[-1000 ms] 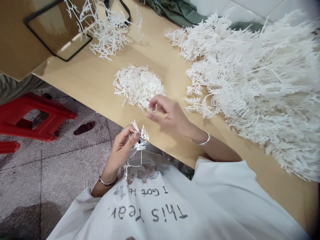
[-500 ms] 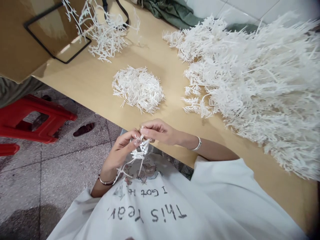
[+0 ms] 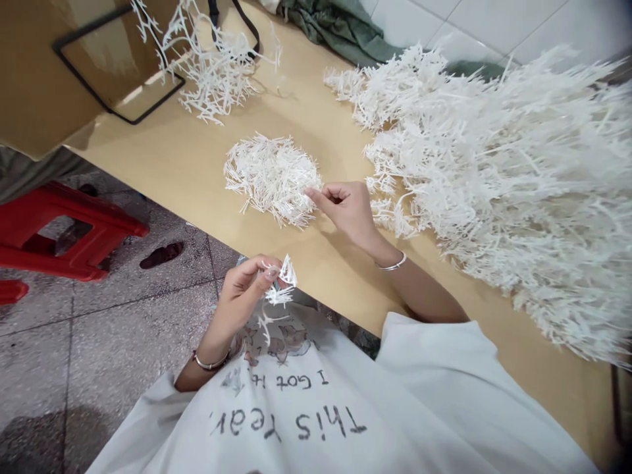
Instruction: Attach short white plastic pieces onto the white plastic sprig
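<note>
My left hand (image 3: 241,296) is held in front of my chest, just off the table edge, fingers pinched on a white branched plastic sprue (image 3: 279,289) with small pieces on it. My right hand (image 3: 345,207) reaches out over the wooden table (image 3: 172,158), thumb and forefinger pinched at the right edge of a small round pile of loose white plastic pieces (image 3: 271,174). Whether a piece sits between those fingertips I cannot see. Both wrists wear thin bracelets.
A huge heap of white plastic sprues (image 3: 503,178) covers the table's right side. A smaller tangle of stripped sprues (image 3: 212,66) lies at the back beside a black wire frame (image 3: 113,72). Green cloth (image 3: 345,26) lies far back. A red stool (image 3: 64,230) stands on the floor.
My right hand left the sprue in my left hand and moved forward to the small pile's edge. My left hand stayed in place with the sprue.
</note>
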A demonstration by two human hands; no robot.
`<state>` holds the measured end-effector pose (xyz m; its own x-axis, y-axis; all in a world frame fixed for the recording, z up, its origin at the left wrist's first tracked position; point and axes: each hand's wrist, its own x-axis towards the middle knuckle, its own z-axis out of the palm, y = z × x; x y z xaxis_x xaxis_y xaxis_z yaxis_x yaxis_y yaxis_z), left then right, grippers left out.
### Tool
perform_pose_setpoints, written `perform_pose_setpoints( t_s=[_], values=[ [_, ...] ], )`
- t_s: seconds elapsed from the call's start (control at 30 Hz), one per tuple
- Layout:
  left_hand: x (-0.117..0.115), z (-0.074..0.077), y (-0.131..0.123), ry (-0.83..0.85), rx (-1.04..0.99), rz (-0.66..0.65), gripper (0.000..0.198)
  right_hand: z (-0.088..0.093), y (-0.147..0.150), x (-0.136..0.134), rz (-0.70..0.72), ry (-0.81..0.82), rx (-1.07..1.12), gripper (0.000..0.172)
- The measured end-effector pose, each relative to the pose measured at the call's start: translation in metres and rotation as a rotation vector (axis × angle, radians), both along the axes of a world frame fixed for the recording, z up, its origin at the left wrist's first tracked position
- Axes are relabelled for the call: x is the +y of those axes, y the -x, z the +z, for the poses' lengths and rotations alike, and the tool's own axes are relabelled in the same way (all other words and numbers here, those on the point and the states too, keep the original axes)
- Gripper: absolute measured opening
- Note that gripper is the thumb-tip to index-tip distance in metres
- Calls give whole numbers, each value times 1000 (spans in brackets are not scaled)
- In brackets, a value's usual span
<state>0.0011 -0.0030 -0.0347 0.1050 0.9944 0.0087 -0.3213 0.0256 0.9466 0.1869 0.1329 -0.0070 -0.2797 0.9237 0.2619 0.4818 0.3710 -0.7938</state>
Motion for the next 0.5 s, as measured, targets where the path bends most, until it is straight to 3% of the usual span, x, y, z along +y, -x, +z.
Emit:
perform_pose_setpoints(
  t_s=[0.07,0.17,0.37,0.5],
  values=[
    [1,0,0,-22,35,19,15,-2,1,-4,-18,-94,-84,55],
    [1,3,0,-33,100,62,19,-2,6,-14,118,-153,-143,46],
    [3,5,0,-32,145,69,21,9,17,-36,708,257,-33,39],
    [3,4,2,21,135,56,19,16,20,-41,831,350,17,40]
  ],
)
